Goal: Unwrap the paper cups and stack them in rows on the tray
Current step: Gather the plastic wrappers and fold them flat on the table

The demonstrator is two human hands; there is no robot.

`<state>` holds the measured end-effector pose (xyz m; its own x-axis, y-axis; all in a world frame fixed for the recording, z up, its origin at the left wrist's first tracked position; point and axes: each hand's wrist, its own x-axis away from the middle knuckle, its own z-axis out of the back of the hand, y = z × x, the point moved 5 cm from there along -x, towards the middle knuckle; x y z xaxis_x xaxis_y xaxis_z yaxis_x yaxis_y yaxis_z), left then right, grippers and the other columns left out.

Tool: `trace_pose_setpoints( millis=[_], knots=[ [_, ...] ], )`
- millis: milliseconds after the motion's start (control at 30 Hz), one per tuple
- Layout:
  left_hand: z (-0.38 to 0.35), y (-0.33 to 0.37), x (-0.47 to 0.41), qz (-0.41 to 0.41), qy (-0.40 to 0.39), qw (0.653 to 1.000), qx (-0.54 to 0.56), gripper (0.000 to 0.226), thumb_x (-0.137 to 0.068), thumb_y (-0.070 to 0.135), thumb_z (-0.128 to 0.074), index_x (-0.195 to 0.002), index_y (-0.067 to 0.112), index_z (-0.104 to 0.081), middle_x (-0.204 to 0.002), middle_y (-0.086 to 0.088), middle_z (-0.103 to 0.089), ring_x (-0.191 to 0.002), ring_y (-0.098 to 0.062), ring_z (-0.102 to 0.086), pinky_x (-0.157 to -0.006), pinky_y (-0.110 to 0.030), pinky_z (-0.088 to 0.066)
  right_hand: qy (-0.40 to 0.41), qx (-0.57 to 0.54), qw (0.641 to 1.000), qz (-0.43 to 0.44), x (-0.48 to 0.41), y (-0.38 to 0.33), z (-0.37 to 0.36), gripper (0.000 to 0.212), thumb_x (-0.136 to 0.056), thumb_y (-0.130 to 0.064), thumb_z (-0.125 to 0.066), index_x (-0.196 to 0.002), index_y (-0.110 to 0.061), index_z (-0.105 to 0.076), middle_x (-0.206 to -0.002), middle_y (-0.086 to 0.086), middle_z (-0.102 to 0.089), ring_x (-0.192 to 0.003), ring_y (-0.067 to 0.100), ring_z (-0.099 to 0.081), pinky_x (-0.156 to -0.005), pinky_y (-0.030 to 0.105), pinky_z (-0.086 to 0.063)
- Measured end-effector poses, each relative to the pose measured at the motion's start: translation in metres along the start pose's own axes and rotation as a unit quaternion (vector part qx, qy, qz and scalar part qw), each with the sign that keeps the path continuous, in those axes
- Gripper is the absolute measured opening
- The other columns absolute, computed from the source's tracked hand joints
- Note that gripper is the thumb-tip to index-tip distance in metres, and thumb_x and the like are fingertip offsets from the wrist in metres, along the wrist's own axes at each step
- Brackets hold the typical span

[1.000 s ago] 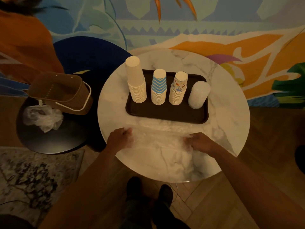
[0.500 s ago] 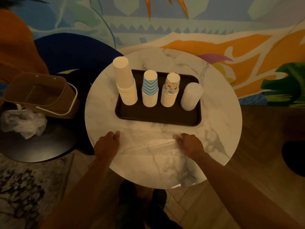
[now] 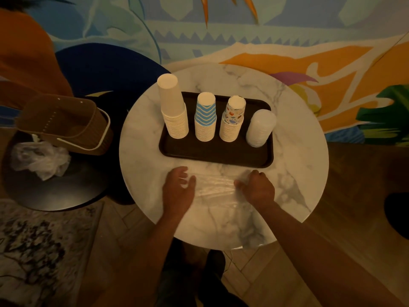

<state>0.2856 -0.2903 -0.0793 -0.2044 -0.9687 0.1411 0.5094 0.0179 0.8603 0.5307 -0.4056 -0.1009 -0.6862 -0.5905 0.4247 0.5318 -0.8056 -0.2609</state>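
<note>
Paper cup stacks are sitting beyond both fingertips while left hand, fingers spread, and right hand, fingers curled, are gathering limp, slippery plastic wrap between them.

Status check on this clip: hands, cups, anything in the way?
Left hand open, right hand gathering clear wrap. Four cup stacks in a row on tray. Only the wrap on the table in front of the tray.
</note>
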Motion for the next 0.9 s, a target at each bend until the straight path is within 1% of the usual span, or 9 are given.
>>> trace_pose_setpoints(
  millis=[133, 233, 367, 467, 533, 600, 733, 833, 900],
  knots=[
    [-0.045, -0.001, 0.029, 0.06, -0.117, 0.99, 0.049, 0.057, -0.088, 0.015, -0.076, -0.14, 0.026, -0.054, -0.131, 0.01, -0.061, -0.11, -0.005, -0.061, -0.089, -0.021, -0.051, -0.009, 0.001, 1.0, 0.005, 0.001, -0.002, 0.002, 0.053, -0.091, -0.056, -0.064, -0.12, -0.011, -0.061, -0.116, 0.011, -0.063, -0.106, 0.029, -0.064, -0.083, 0.035, -0.048],
    [-0.055, -0.006, 0.036, 0.087, -0.132, 0.987, 0.035, 0.066, -0.089, 0.013, -0.075, -0.147, 0.024, -0.047, -0.14, 0.005, -0.056, -0.118, -0.004, -0.055, -0.089, -0.015, -0.044, -0.017, 0.0, 1.0, 0.013, 0.004, -0.003, 0.004, 0.04, -0.094, -0.044, -0.065, -0.116, -0.01, -0.064, -0.114, 0.011, -0.068, -0.106, 0.029, -0.065, -0.084, 0.034, -0.049],
    [-0.054, -0.007, 0.037, 0.083, -0.137, 0.987, 0.008, 0.072, -0.088, 0.018, -0.077, -0.151, 0.024, -0.043, -0.143, 0.001, -0.053, -0.121, -0.008, -0.055, -0.091, -0.019, -0.046, -0.041, -0.058, 0.997, 0.015, 0.007, 0.001, 0.006, 0.026, -0.093, -0.03, -0.067, -0.114, -0.014, -0.067, -0.117, 0.007, -0.07, -0.109, 0.027, -0.065, -0.09, 0.035, -0.05],
    [-0.053, -0.009, 0.036, 0.101, -0.146, 0.984, 0.005, 0.08, -0.083, 0.031, -0.082, -0.151, 0.03, -0.042, -0.144, 0.003, -0.052, -0.125, -0.011, -0.055, -0.096, -0.027, -0.05, -0.104, -0.134, 0.985, 0.004, 0.012, -0.001, 0.009, 0.024, -0.091, -0.024, -0.07, -0.108, -0.006, -0.073, -0.112, 0.012, -0.073, -0.104, 0.031, -0.069, -0.089, 0.04, -0.057],
    [-0.054, -0.009, 0.037, 0.116, -0.163, 0.98, 0.017, 0.085, -0.078, 0.047, -0.083, -0.151, 0.034, -0.041, -0.148, 0.006, -0.051, -0.13, -0.013, -0.053, -0.106, -0.036, -0.049, -0.184, -0.211, 0.96, -0.032, 0.019, -0.005, 0.015, 0.021, -0.088, -0.017, -0.071, -0.099, 0.001, -0.073, -0.101, 0.018, -0.074, -0.089, 0.031, -0.072, -0.073, 0.041, -0.064],
    [-0.053, -0.006, 0.041, 0.119, -0.191, 0.974, 0.037, 0.087, -0.077, 0.061, -0.078, -0.151, 0.037, -0.041, -0.151, 0.009, -0.048, -0.135, -0.012, -0.049, -0.109, -0.035, -0.045, -0.278, -0.261, 0.922, -0.057, 0.032, -0.015, 0.024, 0.02, -0.09, -0.015, -0.071, -0.101, 0.002, -0.072, -0.094, 0.015, -0.071, -0.079, 0.025, -0.071, -0.061, 0.035, -0.062],
    [-0.038, 0.004, 0.051, 0.107, -0.235, 0.962, 0.093, 0.086, -0.073, 0.08, -0.067, -0.146, 0.038, -0.047, -0.147, 0.014, -0.05, -0.131, -0.005, -0.049, -0.104, -0.027, -0.042, -0.358, -0.407, 0.835, -0.09, 0.05, -0.043, 0.036, 0.014, -0.096, -0.009, -0.066, -0.105, 0.002, -0.065, -0.085, 0.017, -0.063, -0.06, 0.021, -0.067, -0.066, 0.042, -0.064],
    [-0.031, -0.003, 0.053, 0.106, -0.26, 0.943, 0.178, 0.098, -0.06, 0.075, -0.08, -0.144, 0.036, -0.048, -0.147, 0.014, -0.052, -0.137, -0.007, -0.047, -0.114, -0.037, -0.044, -0.337, -0.488, 0.797, -0.112, 0.051, -0.066, 0.033, 0.032, -0.096, -0.008, -0.066, -0.125, 0.005, -0.059, -0.106, 0.022, -0.065, -0.068, 0.027, -0.073, -0.064, 0.041, -0.064],
    [-0.027, -0.01, 0.053, 0.104, -0.284, 0.941, 0.154, 0.11, -0.05, 0.062, -0.094, -0.146, 0.037, -0.045, -0.147, 0.014, -0.051, -0.137, -0.007, -0.048, -0.112, -0.04, -0.047, -0.33, -0.517, 0.78, -0.123, 0.052, -0.082, 0.028, 0.037, -0.095, -0.006, -0.068, -0.128, 0.006, -0.056, -0.126, 0.028, -0.062, -0.074, 0.032, -0.076, -0.062, 0.04, -0.063]
  ],
)
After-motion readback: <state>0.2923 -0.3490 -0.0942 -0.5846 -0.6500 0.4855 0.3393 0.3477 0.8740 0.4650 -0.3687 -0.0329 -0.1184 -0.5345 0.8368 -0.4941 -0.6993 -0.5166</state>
